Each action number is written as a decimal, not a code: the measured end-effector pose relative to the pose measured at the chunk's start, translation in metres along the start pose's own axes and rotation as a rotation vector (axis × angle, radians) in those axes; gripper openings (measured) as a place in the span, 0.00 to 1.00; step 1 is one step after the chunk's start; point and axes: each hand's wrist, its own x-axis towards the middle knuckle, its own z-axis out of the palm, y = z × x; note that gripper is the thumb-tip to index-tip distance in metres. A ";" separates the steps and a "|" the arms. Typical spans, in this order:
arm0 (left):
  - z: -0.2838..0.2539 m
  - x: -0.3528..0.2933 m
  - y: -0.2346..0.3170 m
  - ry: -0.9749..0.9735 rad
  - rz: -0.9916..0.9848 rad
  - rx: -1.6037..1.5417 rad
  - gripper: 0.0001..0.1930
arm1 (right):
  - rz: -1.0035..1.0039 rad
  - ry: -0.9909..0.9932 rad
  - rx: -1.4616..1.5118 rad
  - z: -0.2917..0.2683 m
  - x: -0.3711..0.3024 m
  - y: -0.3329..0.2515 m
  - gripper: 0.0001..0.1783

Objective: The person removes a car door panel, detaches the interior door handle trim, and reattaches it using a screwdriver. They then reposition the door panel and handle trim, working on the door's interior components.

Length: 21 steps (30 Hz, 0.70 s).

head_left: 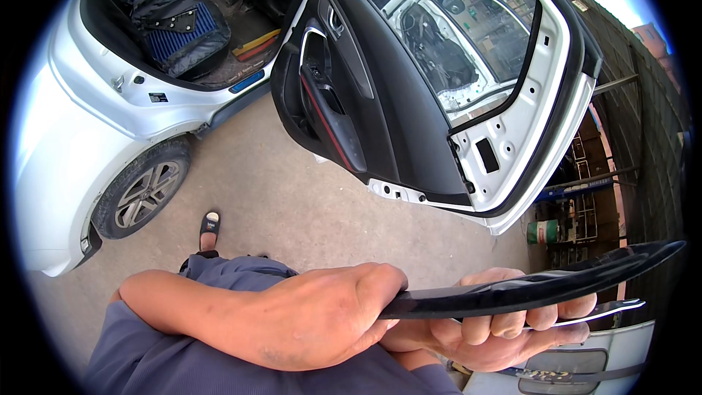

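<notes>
A long, glossy black curved trim strip [526, 290] stretches from the middle to the right, above my lap. My left hand [333, 314] is closed round its near, left end. Further along, my right hand [497, 336] grips the strip from below, its fingers curled against it. Between those fingers and the thumb lies a slim metal tool with a forked tip [618, 309], which points right; its other end is hidden. Ahead stands an open white car door [395, 124] with a black inner panel. A bare metal strip of its frame [504, 139] shows beside the window.
To the left is the white car body [80, 117] with its rear wheel [142, 190]. A blue-striped bag [172, 22] rests inside on the rear seat area. A green and white can [542, 232] stands by a rack at right. Another white panel [585, 358] is at lower right.
</notes>
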 end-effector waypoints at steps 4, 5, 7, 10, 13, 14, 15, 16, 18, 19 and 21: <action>-0.001 -0.001 0.003 -0.011 0.004 0.002 0.24 | -0.008 0.005 0.003 0.003 -0.004 0.002 0.20; -0.001 -0.001 0.004 -0.012 0.003 0.004 0.24 | -0.009 0.005 0.005 0.004 -0.005 0.002 0.20; -0.002 -0.003 0.004 -0.005 -0.003 0.010 0.24 | 0.003 -0.005 0.013 0.002 -0.007 0.000 0.19; 0.000 -0.006 0.003 0.012 -0.024 -0.003 0.23 | 0.038 -0.032 0.034 -0.002 -0.008 -0.008 0.19; 0.001 -0.003 0.004 0.018 0.041 0.001 0.23 | 0.022 -0.037 0.075 0.000 -0.007 -0.011 0.19; 0.002 -0.002 0.003 0.014 0.034 -0.001 0.23 | -0.071 -0.015 0.162 0.005 -0.002 0.004 0.19; 0.002 -0.002 0.002 0.009 0.027 -0.003 0.23 | -0.166 0.001 0.248 0.011 0.003 0.019 0.19; 0.001 -0.002 0.002 0.005 0.024 -0.006 0.23 | -0.227 -0.037 0.335 0.006 0.002 0.025 0.19; 0.001 -0.001 0.001 0.006 0.019 0.001 0.23 | -0.255 -0.061 0.357 0.002 0.002 0.030 0.21; 0.001 -0.001 0.001 0.007 0.015 0.004 0.23 | -0.227 -0.043 0.293 0.006 0.005 0.029 0.20; -0.001 -0.001 0.001 0.007 0.012 0.006 0.23 | -0.170 -0.008 0.166 0.015 0.012 0.028 0.20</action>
